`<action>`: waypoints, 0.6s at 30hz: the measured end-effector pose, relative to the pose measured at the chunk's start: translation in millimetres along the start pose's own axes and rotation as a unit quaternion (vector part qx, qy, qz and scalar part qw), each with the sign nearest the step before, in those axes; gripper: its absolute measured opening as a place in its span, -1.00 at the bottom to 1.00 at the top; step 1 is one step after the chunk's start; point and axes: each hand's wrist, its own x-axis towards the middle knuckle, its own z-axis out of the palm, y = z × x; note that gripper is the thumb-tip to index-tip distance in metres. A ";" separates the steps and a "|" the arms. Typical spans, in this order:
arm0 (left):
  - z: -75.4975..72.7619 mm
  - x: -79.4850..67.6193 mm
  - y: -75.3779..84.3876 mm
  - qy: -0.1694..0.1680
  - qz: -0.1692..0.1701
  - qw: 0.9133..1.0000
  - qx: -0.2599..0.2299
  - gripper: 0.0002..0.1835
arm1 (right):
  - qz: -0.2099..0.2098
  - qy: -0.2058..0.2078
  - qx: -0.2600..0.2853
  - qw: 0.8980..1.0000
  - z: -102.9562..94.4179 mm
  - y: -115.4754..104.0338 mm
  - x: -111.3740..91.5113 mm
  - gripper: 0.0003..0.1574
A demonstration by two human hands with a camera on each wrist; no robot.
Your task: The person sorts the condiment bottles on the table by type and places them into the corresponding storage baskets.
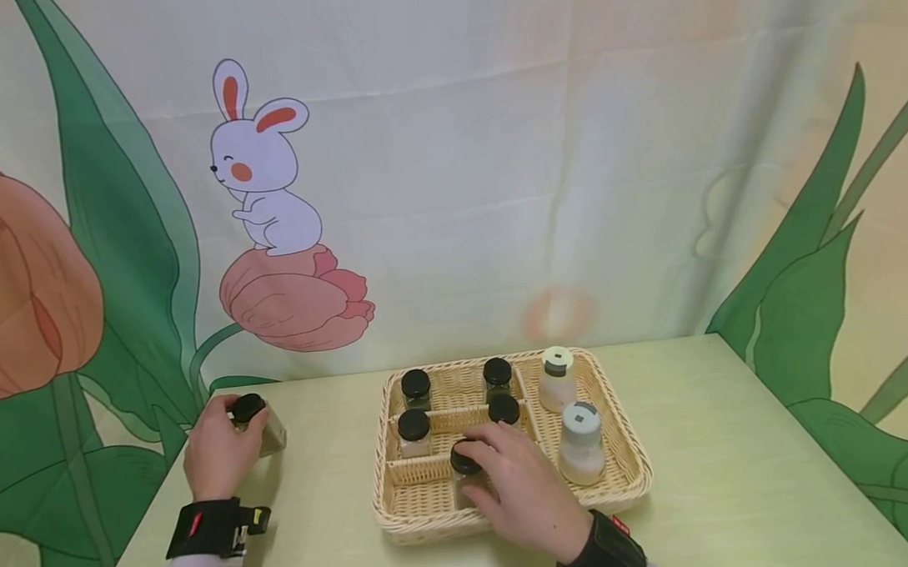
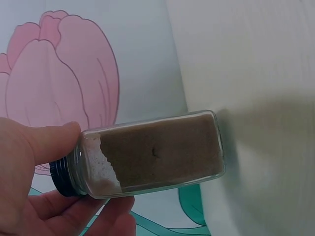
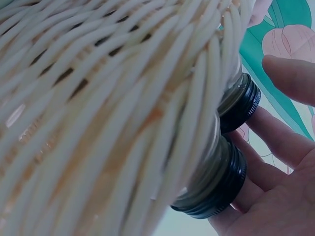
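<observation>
My left hand (image 1: 221, 448) grips a square glass spice jar (image 2: 160, 152) by its black lid and neck, thumb on one side and fingers on the other. Brown powder fills most of the jar, and its base is right at the tabletop, left of the basket. Over the front of the wicker basket (image 1: 433, 530), my right hand (image 1: 523, 490) reaches to a black-lidded jar (image 1: 464, 483). In the right wrist view its fingers (image 3: 278, 135) extend behind two black lids (image 3: 240, 104), with the thumb held apart from them.
Dividers split the basket into compartments. Black-lidded jars (image 1: 414, 431) stand in the left and middle ones. On the right side are two white-topped shakers (image 1: 583, 454) with pale contents. A printed cloth (image 1: 451, 192) hangs behind the light green table (image 1: 730, 441).
</observation>
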 end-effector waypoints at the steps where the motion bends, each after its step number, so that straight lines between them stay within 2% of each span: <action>1: -0.7 -0.3 0.8 0.002 0.006 1.000 0.000 -0.27 | 0.000 0.000 0.000 1.000 -0.1 0.1 0.1 -0.52; 11: -9.9 -3.4 16.8 0.044 0.062 0.997 -0.003 -0.33 | 0.004 0.002 0.000 1.000 -1.3 -0.8 0.5 -0.52; 18: -22.2 -10.1 35.4 0.054 0.099 0.994 -0.004 -0.35 | 0.007 0.004 -0.001 1.000 -3.5 -2.3 0.8 -0.53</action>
